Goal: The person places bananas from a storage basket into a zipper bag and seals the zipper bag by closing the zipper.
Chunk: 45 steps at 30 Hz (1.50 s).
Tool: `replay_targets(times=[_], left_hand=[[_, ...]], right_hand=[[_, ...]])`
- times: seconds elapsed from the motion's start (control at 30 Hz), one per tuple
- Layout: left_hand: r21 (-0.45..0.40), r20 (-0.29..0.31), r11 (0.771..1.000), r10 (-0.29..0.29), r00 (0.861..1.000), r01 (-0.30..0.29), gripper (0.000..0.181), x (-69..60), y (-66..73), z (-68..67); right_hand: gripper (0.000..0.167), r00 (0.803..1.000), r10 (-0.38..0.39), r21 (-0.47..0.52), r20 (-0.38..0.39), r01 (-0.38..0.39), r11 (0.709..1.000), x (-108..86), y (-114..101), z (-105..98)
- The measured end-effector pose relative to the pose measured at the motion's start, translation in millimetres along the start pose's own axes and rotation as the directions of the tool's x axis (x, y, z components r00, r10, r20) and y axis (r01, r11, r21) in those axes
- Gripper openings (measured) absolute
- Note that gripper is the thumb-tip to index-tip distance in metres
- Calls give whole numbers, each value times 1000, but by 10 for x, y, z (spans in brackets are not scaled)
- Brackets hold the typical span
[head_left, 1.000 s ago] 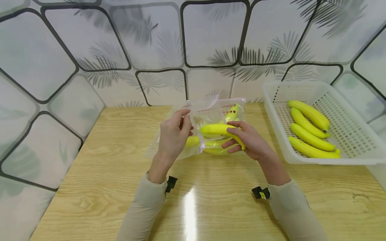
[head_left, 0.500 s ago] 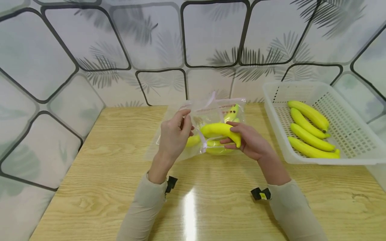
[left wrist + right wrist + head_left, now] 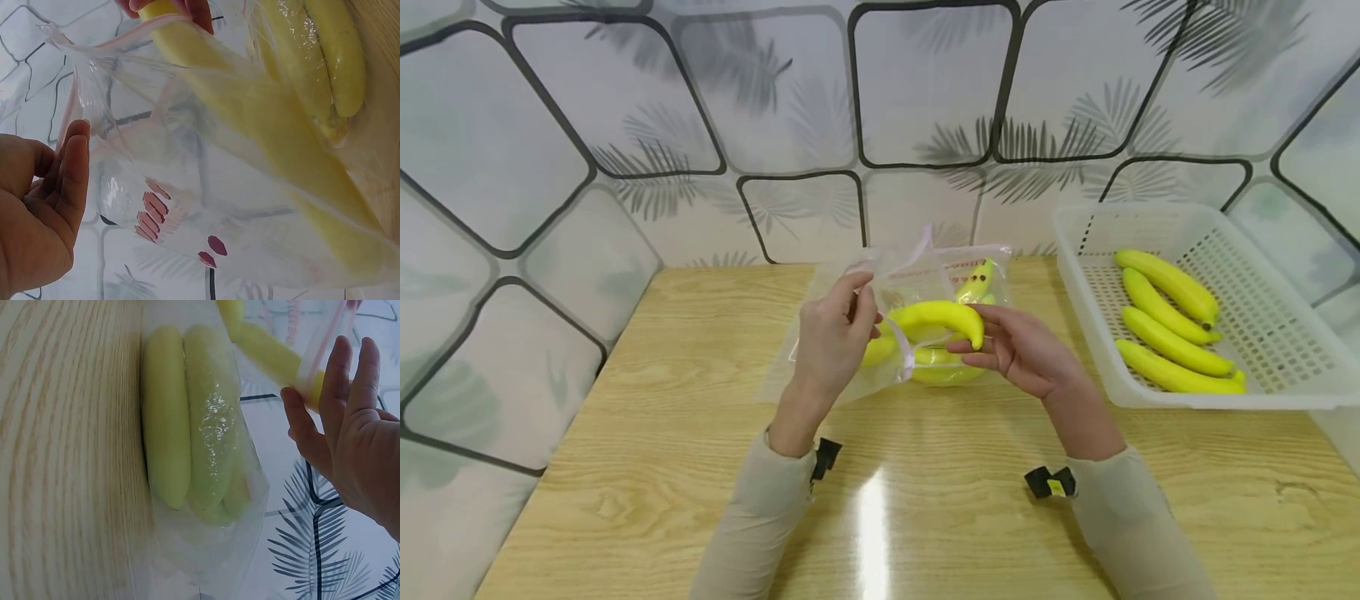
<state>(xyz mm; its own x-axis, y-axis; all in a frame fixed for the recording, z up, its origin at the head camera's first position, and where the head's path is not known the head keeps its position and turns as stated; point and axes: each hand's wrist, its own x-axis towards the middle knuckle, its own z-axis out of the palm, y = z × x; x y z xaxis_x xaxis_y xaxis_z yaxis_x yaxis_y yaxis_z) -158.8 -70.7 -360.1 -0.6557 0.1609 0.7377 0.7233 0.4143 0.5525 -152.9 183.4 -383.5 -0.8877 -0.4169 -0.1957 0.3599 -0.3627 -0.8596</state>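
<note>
My left hand point(image 3: 832, 337) pinches the mouth edge of a clear zip bag point(image 3: 169, 156) and holds it up. A yellow toy banana point(image 3: 936, 315) lies slantwise with its far part inside that bag; its near end sticks out of the mouth. My right hand point(image 3: 1022, 350) holds this end between its fingers, several of them stretched out fairly straight. Through the left bag more yellow shows low down, close to my left hand. Right behind, a second clear bag point(image 3: 212, 444) lies on the table with several bananas in it, one with dark dots point(image 3: 976, 283).
On the right stands a white perforated basket point(image 3: 1285, 283) with several yellow bananas point(image 3: 1180, 354) lying side by side. A wooden table point(image 3: 662, 467) spreads beneath. A patterned cloth wall point(image 3: 790, 92) closes off the back and sides.
The banana in my right hand has shifted leftward and slightly up, deeper into the bag, while the right fingers have slid toward its end. My left hand has stayed nearly still.
</note>
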Motion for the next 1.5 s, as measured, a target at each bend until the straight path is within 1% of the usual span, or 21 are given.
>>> replay_targets(times=[0.13,0.2,0.43,0.6,0.7,0.8,0.9,1.0,1.1,1.23,1.33,1.4,1.5], left_hand=[[3,-4,1000,2,1000,-2,20,12,-2,-2],[0,-4,1000,5,1000,-5,20,16,1,-4],[9,-8,1000,-1,1000,1,20,24,21,-15],[-1,-19,1000,-1,1000,1,20,23,13,-29],[-5,-27,1000,3,1000,-3,20,28,2,-41],[-10,-39,1000,-10,999,10,21,33,-3,-59],[-18,-49,999,-29,998,28,22,35,0,-85],[-30,-68,999,-36,997,34,22,41,12,-117],[-46,-100,999,-29,995,24,21,52,17,-146],[-62,-148,998,-6,989,-3,20,66,17,-172],[-64,-176,998,17,984,-28,19,74,13,-185],[-69,-183,997,29,983,-42,19,77,16,-195],[-70,-174,996,41,984,-54,19,83,20,-204]], right_hand=[[53,1000,5,-40,-28,-6,999,-10,-21,17],[56,1000,5,-54,-22,-6,999,-14,-26,21],[55,1000,-9,-63,-3,9,998,-26,-38,54],[53,999,-45,-89,9,46,995,-72,-59,138],[52,996,-81,-99,41,85,991,-100,-65,175],[46,990,-115,-83,85,122,989,-114,-63,190],[37,981,-144,-75,129,154,985,-127,-58,194],[35,971,-168,-85,170,184,979,-146,-56,199],[36,959,-190,-93,209,213,972,-168,-60,214],[37,946,-210,-99,248,241,965,-201,-70,232],[36,942,-219,-117,254,255,960,-223,-76,239],[36,941,-225,-136,251,265,955,-232,-76,241],[35,943,-229,-171,241,274,946,-229,-67,243]])
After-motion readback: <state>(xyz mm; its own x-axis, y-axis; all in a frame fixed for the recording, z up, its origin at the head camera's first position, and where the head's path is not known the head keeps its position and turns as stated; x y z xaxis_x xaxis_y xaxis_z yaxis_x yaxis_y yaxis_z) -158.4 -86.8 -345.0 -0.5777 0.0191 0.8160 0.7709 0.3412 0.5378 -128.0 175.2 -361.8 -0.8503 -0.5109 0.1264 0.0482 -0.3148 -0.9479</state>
